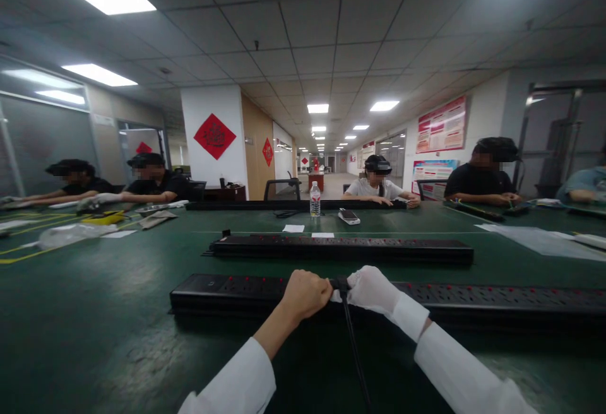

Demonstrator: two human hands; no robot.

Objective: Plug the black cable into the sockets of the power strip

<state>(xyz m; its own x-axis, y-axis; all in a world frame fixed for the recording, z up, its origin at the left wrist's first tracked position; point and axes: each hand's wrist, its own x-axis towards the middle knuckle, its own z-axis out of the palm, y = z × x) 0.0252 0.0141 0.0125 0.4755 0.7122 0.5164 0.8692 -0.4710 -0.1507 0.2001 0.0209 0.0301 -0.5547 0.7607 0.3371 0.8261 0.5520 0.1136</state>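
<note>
1. Fingers of your bare left hand (307, 294) were curled in tightly, thumb and forefinger closed on the left side of a black plug (339, 283).
2. Your right hand (374, 289), in a white glove, had its fingers closed on the same plug from the other side, a gloved fingertip showing just beneath it.
3. The plug sat between your two hands, over the middle stretch of the nearest black power strip (473, 300); whether it was seated in a socket cannot be told, since your hands hid the spot.
4. From the plug, a black power cord (354, 348) ran down toward you and left the view at the bottom.
5. That strip lay crosswise on the green table (123, 294), with red marks along its row of sockets, and reached the edge of view on your right.
6. Beyond it, well apart, lay a second black power strip (341, 248), with white paper slips (293, 228) behind it.
7. Farther off stood a clear plastic bottle (315, 201), a smartphone (349, 214) lying to its right.
8. Across from you, a co-worker in a white top (374, 188) had both hands near a third black strip (227, 206).
</note>
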